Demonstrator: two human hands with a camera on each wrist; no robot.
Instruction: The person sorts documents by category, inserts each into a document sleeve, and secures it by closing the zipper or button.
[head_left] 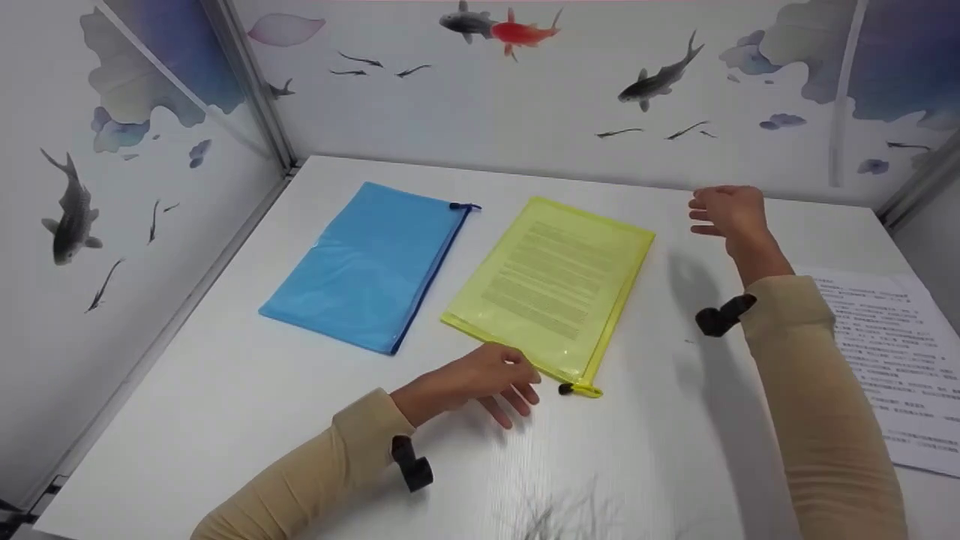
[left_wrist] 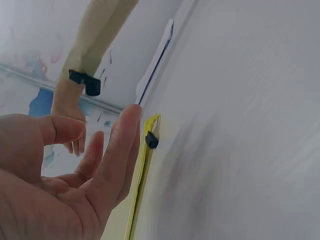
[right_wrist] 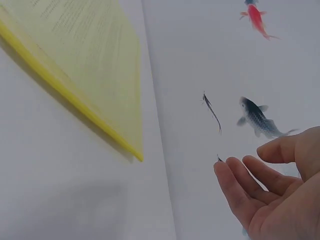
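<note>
Nearest, on the white table: left hand, palm down, fingers loose and spread, holding nothing, fingertips at the near edge of the yellow zip pouch. Just beside those fingers, the pouch's black zip pull at its near right corner. In the left wrist view, same fingers straight, right next to the yellow edge.

Yellow zip pouch flat in the middle of the table, see-through, a printed page of small text inside, a brighter yellow zip strip down its right side. Seen from the right wrist too, lying flat with the text showing through.

To its left, apart from it, a blue zip pouch, also flat, dark zip along its right edge.

On the right edge of the table, a loose printed sheet.

Farther back, right hand up in the air above the table, past the pouch's far right corner, fingers softly bent, holding nothing, touching nothing.

Behind everything, white walls with painted fish.
</note>
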